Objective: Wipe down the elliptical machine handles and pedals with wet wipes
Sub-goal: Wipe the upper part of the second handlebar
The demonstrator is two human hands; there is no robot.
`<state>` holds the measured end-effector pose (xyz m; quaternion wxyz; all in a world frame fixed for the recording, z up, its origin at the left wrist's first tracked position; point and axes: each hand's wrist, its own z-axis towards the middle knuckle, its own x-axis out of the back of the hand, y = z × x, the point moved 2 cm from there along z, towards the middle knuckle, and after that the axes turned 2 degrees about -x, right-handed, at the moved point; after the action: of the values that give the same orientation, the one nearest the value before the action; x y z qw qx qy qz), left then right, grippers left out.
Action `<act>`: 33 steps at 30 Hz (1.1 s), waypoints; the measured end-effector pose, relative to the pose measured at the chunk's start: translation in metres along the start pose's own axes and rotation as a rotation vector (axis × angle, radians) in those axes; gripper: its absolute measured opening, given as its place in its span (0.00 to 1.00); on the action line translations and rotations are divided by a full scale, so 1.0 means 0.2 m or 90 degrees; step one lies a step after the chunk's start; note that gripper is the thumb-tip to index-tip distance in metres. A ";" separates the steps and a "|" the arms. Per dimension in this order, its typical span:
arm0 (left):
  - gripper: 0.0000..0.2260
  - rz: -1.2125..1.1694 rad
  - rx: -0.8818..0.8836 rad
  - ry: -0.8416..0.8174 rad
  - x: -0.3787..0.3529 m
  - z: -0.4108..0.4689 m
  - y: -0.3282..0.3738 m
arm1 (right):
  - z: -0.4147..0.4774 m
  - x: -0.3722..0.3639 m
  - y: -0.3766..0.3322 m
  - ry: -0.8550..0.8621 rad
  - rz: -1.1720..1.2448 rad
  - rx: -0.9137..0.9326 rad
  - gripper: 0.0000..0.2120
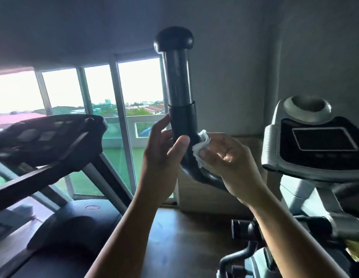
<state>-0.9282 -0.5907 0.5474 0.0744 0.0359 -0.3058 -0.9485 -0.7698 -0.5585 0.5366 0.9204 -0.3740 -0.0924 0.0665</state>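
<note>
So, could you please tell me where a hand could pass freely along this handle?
The upper shaft, between knob cap and collar, is bare. Below it is crowded: the left hand grips the handle and the right hand holds the wipe against the bend.

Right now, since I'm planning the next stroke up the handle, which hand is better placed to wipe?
Right. The right hand holds the wet wipe against the handle near its bend; the left hand grips the handle bare, steadying it.

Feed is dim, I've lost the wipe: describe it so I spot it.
Find the tall black handle with the knob top, centre frame. At its lower bend, the right hand holds a crumpled wipe against it: the only white thing there.
</note>
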 end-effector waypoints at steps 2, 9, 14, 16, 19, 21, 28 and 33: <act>0.19 0.008 0.013 0.015 0.00 -0.01 0.01 | 0.03 0.03 -0.02 -0.041 -0.038 -0.007 0.15; 0.22 0.033 -0.013 0.052 -0.03 -0.04 0.01 | 0.02 0.08 0.11 -0.109 -0.097 -0.029 0.14; 0.22 0.024 -0.008 0.059 -0.04 -0.04 0.01 | 0.02 0.10 0.27 -0.108 -0.147 -0.010 0.14; 0.23 0.018 -0.006 0.062 -0.04 -0.04 0.00 | 0.04 0.11 0.35 -0.109 -0.178 -0.003 0.13; 0.23 0.021 -0.010 0.062 -0.05 -0.04 -0.01 | 0.07 0.12 0.49 -0.118 -0.264 -0.006 0.13; 0.23 0.015 -0.014 0.063 -0.04 -0.04 -0.02 | 0.09 0.12 0.58 -0.116 -0.337 -0.006 0.14; 0.22 0.027 -0.021 0.070 -0.05 -0.04 -0.03 | 0.08 0.18 0.73 -0.136 -0.424 -0.064 0.16; 0.22 0.026 -0.024 0.078 -0.05 -0.05 -0.02 | 0.05 0.16 0.72 -0.080 -0.383 -0.084 0.15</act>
<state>-0.9168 -0.5910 0.5374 0.1129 0.0862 -0.2835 -0.9484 -0.7489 -0.4444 0.4466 0.8653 -0.3837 -0.2595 -0.1917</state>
